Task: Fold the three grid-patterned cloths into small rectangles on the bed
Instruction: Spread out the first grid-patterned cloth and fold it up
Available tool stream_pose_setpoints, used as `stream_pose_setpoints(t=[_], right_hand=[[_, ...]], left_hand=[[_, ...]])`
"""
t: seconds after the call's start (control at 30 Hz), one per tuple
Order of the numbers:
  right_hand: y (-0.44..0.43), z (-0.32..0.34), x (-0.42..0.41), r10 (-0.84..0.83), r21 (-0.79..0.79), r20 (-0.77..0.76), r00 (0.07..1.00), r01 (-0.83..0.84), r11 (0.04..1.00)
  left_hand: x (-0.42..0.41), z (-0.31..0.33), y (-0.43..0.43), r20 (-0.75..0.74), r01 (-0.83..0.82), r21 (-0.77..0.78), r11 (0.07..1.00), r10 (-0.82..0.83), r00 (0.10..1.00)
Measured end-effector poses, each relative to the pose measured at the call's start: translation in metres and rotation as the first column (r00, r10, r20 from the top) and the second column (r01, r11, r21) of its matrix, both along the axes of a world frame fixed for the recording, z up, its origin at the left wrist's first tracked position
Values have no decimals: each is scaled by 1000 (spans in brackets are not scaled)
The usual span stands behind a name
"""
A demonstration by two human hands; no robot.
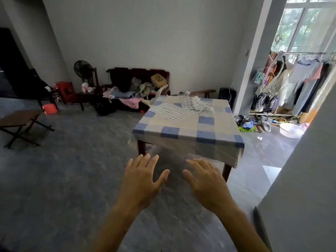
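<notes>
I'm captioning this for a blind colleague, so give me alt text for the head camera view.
The left hand and right hand stretch forward, open and empty, toward a table under a blue-checked cover. White grid-patterned cloths lie unfolded on it, one flat, others crumpled. A loaded clothes rack stands to the right.

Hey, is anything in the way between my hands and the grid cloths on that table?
Nothing visible. The left hand and right hand hover open above the floor, short of the table. The grid cloths lie toward its far side, beyond a bare stretch of checked cover.
</notes>
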State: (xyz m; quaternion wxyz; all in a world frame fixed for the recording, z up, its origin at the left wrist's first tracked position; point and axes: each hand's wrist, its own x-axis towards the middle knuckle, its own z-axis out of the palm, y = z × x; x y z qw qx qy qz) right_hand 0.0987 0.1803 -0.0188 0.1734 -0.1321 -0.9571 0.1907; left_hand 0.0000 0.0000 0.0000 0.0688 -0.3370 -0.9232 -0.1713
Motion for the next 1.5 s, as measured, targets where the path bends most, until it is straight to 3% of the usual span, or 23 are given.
stream_pose_setpoints(t=[0.3, 0.8, 1.3, 1.5], right_hand=[[-58, -5, -138, 67, -39, -28, 997, -68, 997], [-153, -3, -367, 170, -45, 45, 984, -168, 985], [-104, -39, -598, 144, -103, 55, 988, -138, 985], [-82, -40, -680, 128, -108, 39, 991, -124, 986]], left_hand=[[-118, -19, -68, -34, -96, 110, 989, 100, 994], [-329, -47, -158, -19, -228, 99, 969, 231, 973], [-541, -55, -113, -16, -219, 12, 976, 219, 976], [-622, -53, -81, -12, -177, 57, 983, 178, 984]])
